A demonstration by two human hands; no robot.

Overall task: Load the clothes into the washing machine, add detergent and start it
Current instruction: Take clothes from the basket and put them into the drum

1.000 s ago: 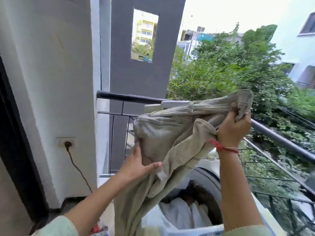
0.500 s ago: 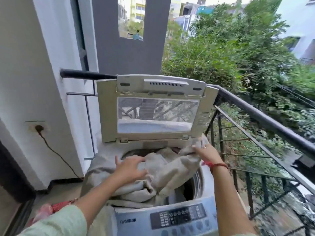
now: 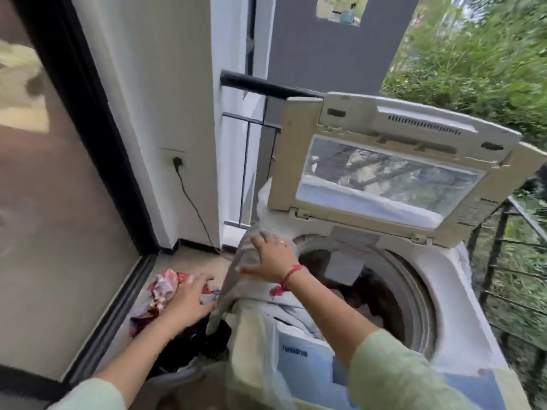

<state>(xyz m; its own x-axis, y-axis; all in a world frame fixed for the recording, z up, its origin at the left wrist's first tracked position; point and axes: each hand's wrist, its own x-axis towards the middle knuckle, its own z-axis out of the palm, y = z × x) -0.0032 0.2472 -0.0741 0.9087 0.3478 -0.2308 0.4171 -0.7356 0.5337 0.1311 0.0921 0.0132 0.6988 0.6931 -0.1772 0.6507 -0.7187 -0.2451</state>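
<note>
Reaching now: left hand [image 3: 189, 301] off trousers [image 3: 229, 287], onto floor clothes [image 3: 161, 292].

The washing machine [image 3: 461, 294] is white with a pale blue front panel; its lid [image 3: 299, 149] is cream. Over the machine's left rim, a garment [image 3: 251, 335] is plain greyish beige. Left of the machine lie a red-and-white patterned cloth [image 3: 161, 291] and black clothes [image 3: 213, 335]. The wrist thread [image 3: 288, 275] is red, the sleeve [image 3: 399, 368] pale green.

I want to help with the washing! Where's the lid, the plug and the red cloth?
lid [image 3: 390, 184], head view, on its clear window.
plug [image 3: 177, 161], head view, on its black body.
red cloth [image 3: 162, 287], head view, on its bunched top.
</note>
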